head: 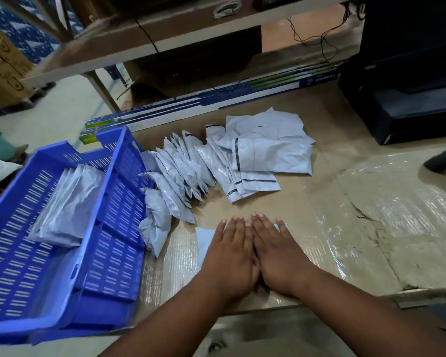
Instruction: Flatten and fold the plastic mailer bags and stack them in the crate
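Beneath both flat, open hands [254,253], one mailer bag [204,243] is being flattened; folding follows, then crate [108,253] leftward.

Tan counter [345,161] patched with clear tape; brown shelf [129,45] above; pale floor [49,117] left; cardboard boxes [3,73] stacked far left.
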A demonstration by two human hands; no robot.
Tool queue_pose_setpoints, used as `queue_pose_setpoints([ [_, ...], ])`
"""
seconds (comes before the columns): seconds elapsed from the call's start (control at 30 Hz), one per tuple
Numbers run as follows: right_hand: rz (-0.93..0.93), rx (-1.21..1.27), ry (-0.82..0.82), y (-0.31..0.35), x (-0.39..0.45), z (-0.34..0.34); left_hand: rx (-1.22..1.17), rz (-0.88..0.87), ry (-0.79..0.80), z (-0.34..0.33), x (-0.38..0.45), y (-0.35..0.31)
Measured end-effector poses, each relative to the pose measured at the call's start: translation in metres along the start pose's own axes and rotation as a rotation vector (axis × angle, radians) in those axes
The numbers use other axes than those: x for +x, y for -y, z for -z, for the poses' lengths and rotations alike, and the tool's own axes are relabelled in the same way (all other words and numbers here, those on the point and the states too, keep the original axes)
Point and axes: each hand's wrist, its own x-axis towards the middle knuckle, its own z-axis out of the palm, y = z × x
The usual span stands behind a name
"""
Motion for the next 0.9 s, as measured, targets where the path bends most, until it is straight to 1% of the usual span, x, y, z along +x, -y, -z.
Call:
queue_pose_setpoints([
  [0.1,-0.011,0.021,0.003,0.001,-0.001,0.001,0.089,0.010,0.075,-0.005,-0.003,0.002],
  [0.2,-0.008,0.023,0.000,0.001,0.000,0.001,0.058,-0.010,0.090,-0.014,-0.003,0.006],
  [0.33,-0.007,0.033,-0.005,0.000,0.001,-0.002,-0.112,-0.037,0.039,-0.033,-0.004,0.015],
  [0.43,-0.002,0.041,-0.008,-0.001,0.001,-0.004,-0.244,-0.034,-0.055,-0.047,-0.006,0.017],
  [0.53,0.013,0.076,0.052,-0.003,0.002,0.001,-0.312,-0.037,-0.103,-0.055,-0.006,0.020],
  [0.6,0.009,0.171,0.083,-0.006,0.004,0.008,-0.331,-0.028,-0.096,-0.055,-0.007,0.023],
  [0.63,-0.032,0.282,0.076,-0.006,0.007,0.016,-0.339,-0.024,-0.090,-0.053,-0.007,0.023],
  [0.67,-0.098,0.406,0.018,-0.005,0.010,0.025,-0.353,-0.019,-0.087,-0.051,-0.007,0.023],
  [0.7,-0.156,0.500,-0.100,-0.001,0.014,0.034,-0.381,-0.011,-0.076,-0.048,-0.007,0.023],
  [0.73,-0.187,0.556,-0.233,0.005,0.017,0.039,-0.428,-0.002,-0.062,-0.046,-0.006,0.024],
  [0.77,-0.200,0.590,-0.295,0.013,0.021,0.042,-0.475,0.006,-0.059,-0.045,-0.006,0.025],
  [0.8,-0.191,0.610,-0.273,0.021,0.024,0.041,-0.503,0.008,-0.066,-0.044,-0.007,0.026],
  [0.83,-0.173,0.593,-0.197,0.027,0.025,0.035,-0.499,0.000,-0.075,-0.043,-0.008,0.027],
  [0.87,-0.153,0.516,-0.111,0.031,0.024,0.024,-0.462,-0.008,-0.081,-0.043,-0.010,0.028],
  [0.9,-0.136,0.402,-0.060,0.032,0.022,0.013,-0.390,-0.010,-0.093,-0.042,-0.012,0.029],
])
